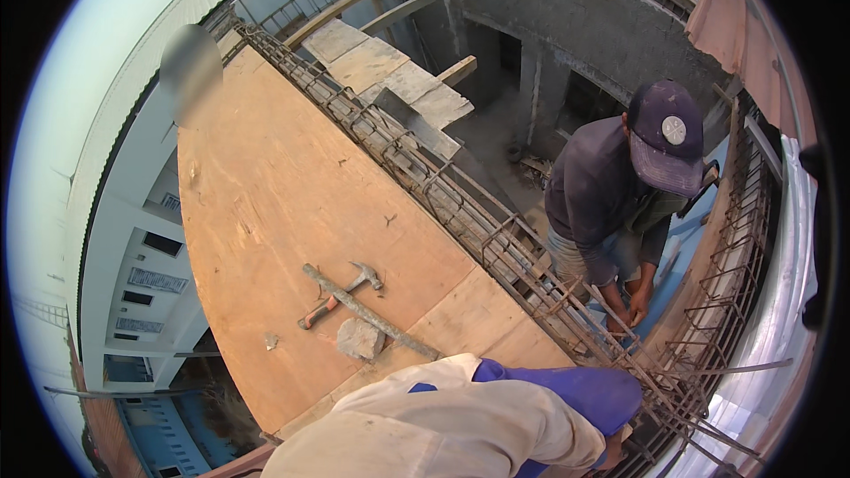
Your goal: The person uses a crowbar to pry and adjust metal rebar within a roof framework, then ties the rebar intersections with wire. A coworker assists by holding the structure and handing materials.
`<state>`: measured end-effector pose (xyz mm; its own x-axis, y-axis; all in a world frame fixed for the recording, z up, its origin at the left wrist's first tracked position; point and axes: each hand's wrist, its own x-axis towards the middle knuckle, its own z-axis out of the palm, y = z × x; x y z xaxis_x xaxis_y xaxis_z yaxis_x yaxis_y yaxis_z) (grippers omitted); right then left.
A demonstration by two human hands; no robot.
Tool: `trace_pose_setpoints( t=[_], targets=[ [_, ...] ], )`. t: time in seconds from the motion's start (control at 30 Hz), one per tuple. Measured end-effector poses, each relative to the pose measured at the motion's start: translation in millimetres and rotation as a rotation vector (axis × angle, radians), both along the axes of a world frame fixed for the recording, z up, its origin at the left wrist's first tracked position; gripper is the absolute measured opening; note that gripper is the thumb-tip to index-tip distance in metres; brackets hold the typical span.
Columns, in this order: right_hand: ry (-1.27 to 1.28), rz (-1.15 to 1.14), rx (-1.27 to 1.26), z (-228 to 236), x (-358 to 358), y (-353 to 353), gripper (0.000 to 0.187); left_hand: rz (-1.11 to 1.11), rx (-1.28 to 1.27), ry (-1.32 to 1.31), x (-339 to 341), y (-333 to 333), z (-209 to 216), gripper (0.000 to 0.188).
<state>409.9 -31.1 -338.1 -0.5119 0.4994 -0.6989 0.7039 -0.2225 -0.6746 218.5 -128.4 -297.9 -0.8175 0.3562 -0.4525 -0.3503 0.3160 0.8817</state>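
Observation:
At the lower edge, my beige and blue clothing (452,429) covers much of the near area. A small part of a hand (614,450) shows past the blue cloth, beside tangled rebar (660,389); its fingers are hidden, and I cannot tell which of my hands it is. On the plywood deck (274,186) lies a claw hammer (364,278) with an orange-and-dark handle. A rough grey rod (376,317) crosses over it, next to a chunk of concrete (360,339).
To the right, a co-worker (602,177) in a dark cap bends down, both hands (633,308) together near the rebar. A long rebar cage (425,168) lines the deck's edge, with a drop beyond it. Planks (381,66) span the far side; another rebar cage (730,274) runs at right.

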Motion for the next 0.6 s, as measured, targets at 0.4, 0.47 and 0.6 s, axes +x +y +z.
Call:
trace_pose_setpoints(
  t=[0.4, 0.47, 0.6],
  targets=[
    [-0.111, 0.600, 0.686, 80, -104, 11, 0.064, 0.120, 0.097, -0.409, -36, 44, -65, 0.035],
    [-0.057, 0.553, 0.658, 83, -114, 7, 0.062, 0.428, 0.227, -0.476, -26, 48, -78, 0.027],
    [-0.119, 0.625, 0.772, 88, -137, 6, 0.063, 0.343, 0.135, -0.171, -24, 45, -78, 0.023]
  ],
)
